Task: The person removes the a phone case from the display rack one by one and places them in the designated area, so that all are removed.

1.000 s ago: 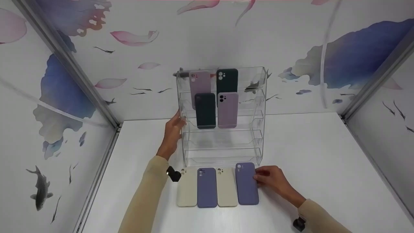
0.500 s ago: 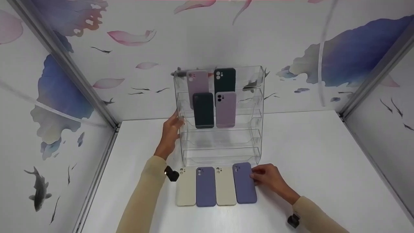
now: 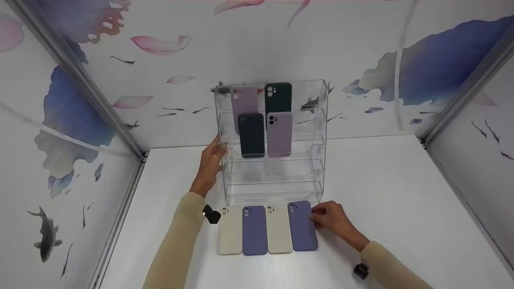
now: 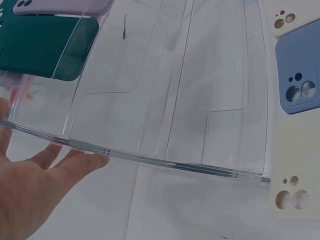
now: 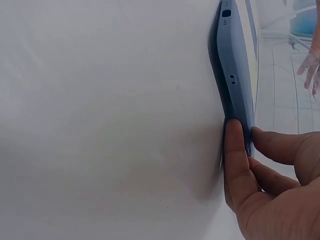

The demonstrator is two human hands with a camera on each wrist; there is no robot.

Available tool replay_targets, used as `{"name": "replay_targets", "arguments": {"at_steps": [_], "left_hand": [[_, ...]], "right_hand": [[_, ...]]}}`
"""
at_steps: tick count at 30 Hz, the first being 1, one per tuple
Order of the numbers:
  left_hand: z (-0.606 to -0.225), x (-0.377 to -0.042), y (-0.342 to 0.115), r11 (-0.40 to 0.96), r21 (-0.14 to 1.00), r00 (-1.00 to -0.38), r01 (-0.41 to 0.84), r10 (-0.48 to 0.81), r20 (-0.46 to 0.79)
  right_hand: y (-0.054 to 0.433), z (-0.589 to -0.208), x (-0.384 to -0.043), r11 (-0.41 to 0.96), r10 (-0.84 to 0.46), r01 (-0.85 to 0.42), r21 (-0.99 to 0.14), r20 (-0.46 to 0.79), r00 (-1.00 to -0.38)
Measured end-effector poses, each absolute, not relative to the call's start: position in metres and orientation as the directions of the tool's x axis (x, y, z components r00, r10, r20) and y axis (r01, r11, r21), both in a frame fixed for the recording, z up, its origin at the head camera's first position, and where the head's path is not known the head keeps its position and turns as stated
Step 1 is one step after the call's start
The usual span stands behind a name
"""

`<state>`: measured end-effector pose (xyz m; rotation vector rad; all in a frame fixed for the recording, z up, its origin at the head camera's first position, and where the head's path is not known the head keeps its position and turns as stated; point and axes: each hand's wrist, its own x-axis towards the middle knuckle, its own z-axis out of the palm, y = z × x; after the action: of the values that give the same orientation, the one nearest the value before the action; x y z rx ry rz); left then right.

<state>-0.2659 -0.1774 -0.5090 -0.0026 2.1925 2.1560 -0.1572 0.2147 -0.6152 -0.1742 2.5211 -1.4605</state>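
Observation:
My left hand [image 3: 209, 163] holds the left side of a clear acrylic tiered display rack [image 3: 277, 170]; in the left wrist view its fingers [image 4: 82, 162] lie along the rack's side edge. My right hand [image 3: 330, 216] pinches the right edge of a purple-blue phone case [image 3: 303, 224], thumb on top and fingers at its side. In the right wrist view this case [image 5: 232, 60] shows its edge with port holes, slightly tilted. Left of it lie a cream phone case [image 3: 280, 230], another purple-blue case [image 3: 254, 230] and another cream case [image 3: 230, 230], in a row.
On the rack's upper tiers stand a pink case [image 3: 244, 98] and a dark green case [image 3: 278, 96], with another dark green case [image 3: 251, 136] and a lilac case [image 3: 279, 134] before them. Printed white walls [image 3: 168, 116] enclose the white table [image 3: 385, 180].
The view has shifted slightly. The purple-blue case under my right hand has moved a little left, closer to the cream case beside it. My left hand stays on the rack.

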Motion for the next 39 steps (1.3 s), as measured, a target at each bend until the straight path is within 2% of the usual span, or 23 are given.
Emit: {"name": "replay_targets", "arguments": {"at_steps": [13, 17, 24, 32, 39], "left_hand": [[-0.503, -0.272, -0.183, 0.049, 0.996, -0.981, -0.07, 0.18, -0.078], [-0.504, -0.274, -0.184, 0.04, 0.997, -0.978, -0.059, 0.197, -0.066], [-0.503, -0.276, -0.181, 0.042, 0.998, -0.983, -0.048, 0.176, -0.054], [-0.501, -0.277, -0.178, 0.092, 0.995, -0.99, -0.038, 0.13, -0.049], [-0.503, -0.277, -0.176, 0.061, 0.998, -0.993, -0.025, 0.114, -0.031]], "right_hand": [[0.215, -0.608, -0.163, 0.569, -0.221, -0.067, -0.82, -0.073, -0.973], [0.217, -0.599, -0.167, 0.554, -0.202, -0.065, -0.83, -0.058, -0.978], [0.227, -0.586, -0.172, 0.475, -0.201, -0.095, -0.875, -0.002, -0.98], [0.227, -0.557, -0.177, 0.442, -0.203, -0.17, -0.88, 0.087, -0.975], [0.224, -0.53, -0.187, 0.439, -0.187, -0.239, -0.866, 0.172, -0.967]]}}
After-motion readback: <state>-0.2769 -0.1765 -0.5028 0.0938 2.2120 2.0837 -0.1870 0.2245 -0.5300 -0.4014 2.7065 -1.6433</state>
